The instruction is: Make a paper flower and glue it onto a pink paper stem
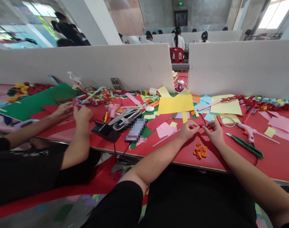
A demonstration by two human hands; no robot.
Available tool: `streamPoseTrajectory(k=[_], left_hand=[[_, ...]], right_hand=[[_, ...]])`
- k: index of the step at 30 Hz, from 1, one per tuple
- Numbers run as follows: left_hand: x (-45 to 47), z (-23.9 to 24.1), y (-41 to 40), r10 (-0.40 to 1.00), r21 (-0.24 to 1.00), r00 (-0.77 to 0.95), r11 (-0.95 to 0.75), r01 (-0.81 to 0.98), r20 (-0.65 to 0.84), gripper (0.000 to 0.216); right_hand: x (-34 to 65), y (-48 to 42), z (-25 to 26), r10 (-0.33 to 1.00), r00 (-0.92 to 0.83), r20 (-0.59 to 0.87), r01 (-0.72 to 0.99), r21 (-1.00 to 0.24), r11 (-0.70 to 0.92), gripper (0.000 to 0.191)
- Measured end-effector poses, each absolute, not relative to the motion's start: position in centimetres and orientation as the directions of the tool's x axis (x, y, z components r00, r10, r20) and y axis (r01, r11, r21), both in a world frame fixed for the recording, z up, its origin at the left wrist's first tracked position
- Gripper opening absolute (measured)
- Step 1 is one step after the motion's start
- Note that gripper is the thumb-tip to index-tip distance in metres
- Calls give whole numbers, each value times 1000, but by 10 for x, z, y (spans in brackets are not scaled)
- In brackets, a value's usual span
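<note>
My left hand [189,130] and my right hand [215,131] meet over the red table, fingertips pinched together. Between them is a small dark red piece [201,125], apparently paper; the fingers mostly cover it. Just below, an orange folded-paper flower [200,151] lies near the table edge. To the right of my right hand are a pink glue gun [250,131] with a glue stick in its back, and a green utility knife [245,145]. A pale ring [227,121] lies beyond that hand.
Yellow paper [176,104] and pink scraps [166,129] cover the table beyond my hands. A phone [136,129] and an open grey case [126,117] lie left. A co-worker's hands [82,113] work further left. White partitions [239,66] line the back; paper chains [265,103] lie right.
</note>
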State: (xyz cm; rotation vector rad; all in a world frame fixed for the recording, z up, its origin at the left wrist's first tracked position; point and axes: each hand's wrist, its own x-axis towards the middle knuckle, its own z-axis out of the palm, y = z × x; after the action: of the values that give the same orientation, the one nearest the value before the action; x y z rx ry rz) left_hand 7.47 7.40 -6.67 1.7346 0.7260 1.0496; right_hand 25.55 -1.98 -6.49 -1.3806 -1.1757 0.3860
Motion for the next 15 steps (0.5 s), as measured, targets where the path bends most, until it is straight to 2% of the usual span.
streamPoseTrajectory(k=[6, 15], left_hand=[[74, -62, 68, 837, 909, 441, -404, 98, 324, 15], [73, -58, 63, 803, 868, 482, -472, 155, 351, 13]], right_hand=[[250, -24, -62, 798, 387, 462, 544, -813, 206, 33], [248, -19, -66, 825, 373, 425, 522, -831, 192, 41]])
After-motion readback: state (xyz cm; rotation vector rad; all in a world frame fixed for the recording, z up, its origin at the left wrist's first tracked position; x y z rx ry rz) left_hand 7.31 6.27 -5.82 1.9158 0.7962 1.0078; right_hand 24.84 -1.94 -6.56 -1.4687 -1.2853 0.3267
